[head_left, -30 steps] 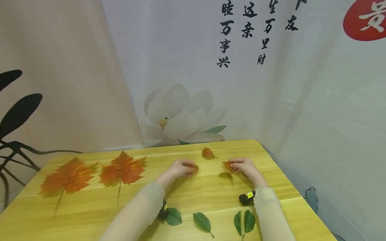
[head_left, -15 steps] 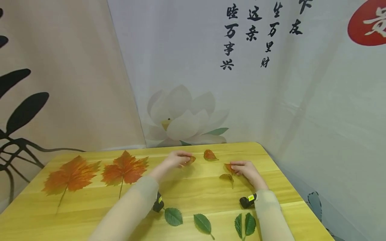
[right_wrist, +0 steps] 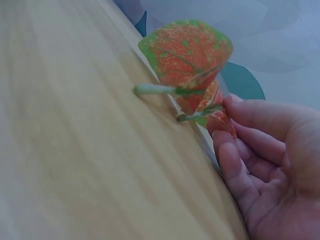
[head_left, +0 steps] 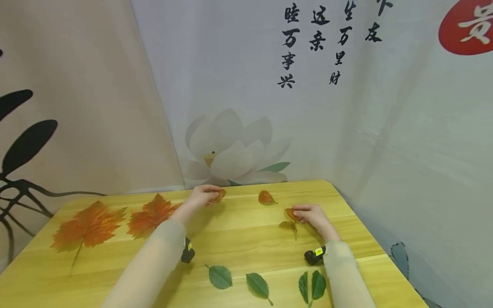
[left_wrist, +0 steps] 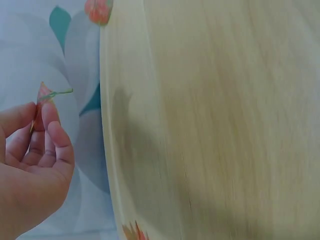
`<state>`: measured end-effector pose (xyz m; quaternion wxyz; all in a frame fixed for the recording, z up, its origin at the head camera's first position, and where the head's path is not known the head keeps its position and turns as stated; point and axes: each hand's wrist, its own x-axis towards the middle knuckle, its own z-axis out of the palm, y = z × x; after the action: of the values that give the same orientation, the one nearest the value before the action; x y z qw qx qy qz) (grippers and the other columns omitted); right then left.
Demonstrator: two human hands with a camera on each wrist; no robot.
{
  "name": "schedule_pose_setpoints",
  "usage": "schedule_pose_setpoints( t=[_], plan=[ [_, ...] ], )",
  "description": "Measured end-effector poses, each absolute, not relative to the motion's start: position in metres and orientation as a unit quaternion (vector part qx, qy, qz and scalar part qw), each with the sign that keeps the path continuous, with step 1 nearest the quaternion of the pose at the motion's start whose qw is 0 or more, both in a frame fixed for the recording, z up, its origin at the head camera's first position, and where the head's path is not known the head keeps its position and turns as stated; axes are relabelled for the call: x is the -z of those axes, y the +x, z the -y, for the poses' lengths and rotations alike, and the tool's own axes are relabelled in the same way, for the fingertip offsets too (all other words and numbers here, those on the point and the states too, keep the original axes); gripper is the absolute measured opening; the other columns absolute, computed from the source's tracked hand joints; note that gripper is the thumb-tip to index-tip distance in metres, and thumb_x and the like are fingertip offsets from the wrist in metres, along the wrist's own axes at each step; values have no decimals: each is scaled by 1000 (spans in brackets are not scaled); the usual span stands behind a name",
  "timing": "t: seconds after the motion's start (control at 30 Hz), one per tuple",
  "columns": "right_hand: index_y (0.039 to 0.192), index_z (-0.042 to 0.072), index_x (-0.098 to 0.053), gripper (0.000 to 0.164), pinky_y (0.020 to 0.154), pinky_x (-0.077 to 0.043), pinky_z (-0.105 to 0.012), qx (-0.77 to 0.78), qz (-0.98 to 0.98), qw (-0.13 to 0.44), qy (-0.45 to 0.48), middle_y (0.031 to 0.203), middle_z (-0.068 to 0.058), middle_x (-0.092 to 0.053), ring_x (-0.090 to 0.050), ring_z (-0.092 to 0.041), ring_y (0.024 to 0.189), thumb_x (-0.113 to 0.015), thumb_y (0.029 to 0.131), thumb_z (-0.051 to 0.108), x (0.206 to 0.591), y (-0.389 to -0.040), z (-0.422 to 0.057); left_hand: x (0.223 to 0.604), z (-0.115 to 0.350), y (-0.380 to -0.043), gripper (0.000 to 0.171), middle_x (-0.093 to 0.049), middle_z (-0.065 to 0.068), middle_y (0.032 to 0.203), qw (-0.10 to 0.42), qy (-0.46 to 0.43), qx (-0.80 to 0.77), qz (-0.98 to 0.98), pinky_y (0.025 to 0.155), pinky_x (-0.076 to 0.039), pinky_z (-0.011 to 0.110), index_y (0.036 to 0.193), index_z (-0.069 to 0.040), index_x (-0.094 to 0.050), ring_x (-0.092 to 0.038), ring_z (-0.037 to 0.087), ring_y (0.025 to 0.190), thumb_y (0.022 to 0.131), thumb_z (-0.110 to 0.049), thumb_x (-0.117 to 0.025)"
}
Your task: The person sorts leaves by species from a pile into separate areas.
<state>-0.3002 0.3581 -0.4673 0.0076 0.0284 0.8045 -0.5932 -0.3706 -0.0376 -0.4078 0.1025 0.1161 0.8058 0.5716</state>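
Observation:
My left hand (head_left: 201,196) is over the back edge of the table, pinching a small orange-red leaf (head_left: 220,195) between thumb and fingers. In the left wrist view that leaf (left_wrist: 44,112) is seen nearly edge-on, its green stem pointing right. Toward the right side, my right hand (head_left: 313,216) holds small red-and-green leaves. One leaf (right_wrist: 220,120) sits between thumb and fingertips, while a broader one (right_wrist: 187,55) overlaps it, both stems pointing left. Between the two hands, a single orange leaf (head_left: 265,197) lies near the back edge.
Two large orange maple leaves, one farther left (head_left: 90,224) and one nearer (head_left: 152,216), lie on the yellow wooden table (head_left: 246,248). Along the front are a green leaf (head_left: 220,277), another green leaf (head_left: 258,285) and a green leaf pair (head_left: 317,284). A printed curtain (head_left: 246,85) hangs behind.
My left hand has moved left and toward the back edge with its leaf, away from the middle, its arm now overlapping the nearer maple leaf. The right hand stays put with its leaves.

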Motion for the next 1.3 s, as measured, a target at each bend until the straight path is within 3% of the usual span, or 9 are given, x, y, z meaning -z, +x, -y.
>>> schedule_pose_setpoints(
  t=[0.23,0.4,0.83,0.93,1.07,1.17,1.3],
  plan=[
    [118,-9,-65,34,65,-53,-26,586,-810,6,25,109,-17,-69,-62,-12,76,-70,88,8,467,-301,-357,420,54,-381,32,-65,23,109,85,92,-577,-807,65,-50,34,125,11,-56,-61,19,77,96,-2,-56],
    [119,-11,-63,36,65,-53,-28,588,-809,6,17,112,-20,-67,-62,-14,79,-69,89,9,468,-300,-358,428,59,-386,31,-67,16,92,76,68,-595,-797,58,-48,25,124,14,-56,-59,13,66,96,0,-55],
    [117,-9,-65,33,66,-53,-26,587,-809,6,25,115,-19,-66,-63,-12,80,-69,88,7,469,-301,-359,448,53,-396,28,-67,10,84,81,37,-592,-801,56,-50,19,119,17,-58,-57,7,60,93,6,-56],
    [118,-9,-65,33,67,-53,-26,585,-810,10,27,117,-20,-65,-63,-12,82,-69,89,8,469,-301,-358,450,54,-396,28,-68,17,90,82,43,-585,-806,58,-52,20,119,18,-58,-58,8,61,92,8,-56],
    [118,-7,-66,33,69,-53,-26,584,-811,14,34,118,-19,-65,-62,-13,84,-68,89,8,469,-301,-357,451,54,-395,31,-64,30,109,84,47,-567,-818,62,-55,23,121,17,-58,-62,10,66,92,7,-56],
    [118,-6,-66,31,69,-53,-27,585,-810,12,36,117,-19,-65,-62,-14,84,-67,90,8,469,-301,-358,453,54,-397,31,-61,30,119,84,51,-540,-836,64,-56,24,122,13,-60,-64,11,71,92,4,-58],
    [119,-8,-64,32,68,-54,-27,590,-807,11,28,118,-20,-64,-62,-14,83,-66,91,7,470,-301,-359,454,54,-397,31,-62,27,119,81,63,-505,-857,65,-55,25,121,9,-62,-65,13,73,92,0,-62]
  ],
)
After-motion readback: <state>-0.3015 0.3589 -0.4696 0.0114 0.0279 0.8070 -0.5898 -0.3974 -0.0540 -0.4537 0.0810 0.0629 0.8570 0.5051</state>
